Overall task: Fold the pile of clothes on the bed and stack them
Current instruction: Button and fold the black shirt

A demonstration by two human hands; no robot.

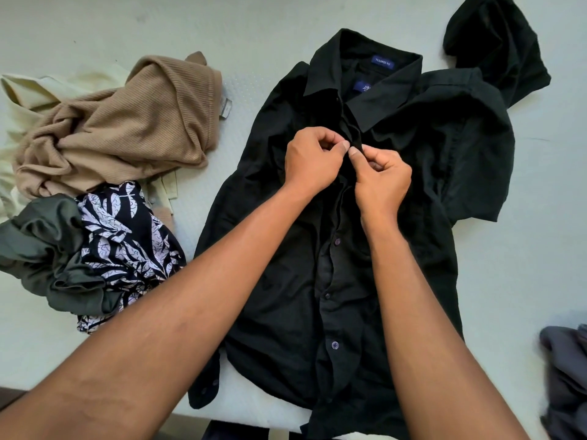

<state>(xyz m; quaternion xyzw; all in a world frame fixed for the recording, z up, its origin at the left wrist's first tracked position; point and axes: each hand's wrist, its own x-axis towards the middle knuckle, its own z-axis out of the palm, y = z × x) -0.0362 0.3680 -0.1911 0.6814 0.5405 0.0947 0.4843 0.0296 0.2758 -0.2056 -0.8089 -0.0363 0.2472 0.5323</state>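
Observation:
A black button-up shirt [279, 242] lies face up on the bed, collar at the far end, one sleeve [495, 46] thrown out to the upper right. Both hands meet at its front placket just below the collar. My left hand [313, 161] pinches the placket edge between thumb and fingers. My right hand [382, 179] pinches the other edge, thumb tips almost touching. Lower buttons [335, 345] show along the placket. To the left lies the unfolded pile: a tan ribbed top [127, 122], a cream garment [38, 90], a leaf-print piece [127, 242] and an olive garment [47, 249].
The pale bed sheet [524, 265] spreads on all sides. A dark grey garment [565, 376] lies at the right edge. The near edge of the bed [254, 420] runs under the shirt hem, with dark cloth below it.

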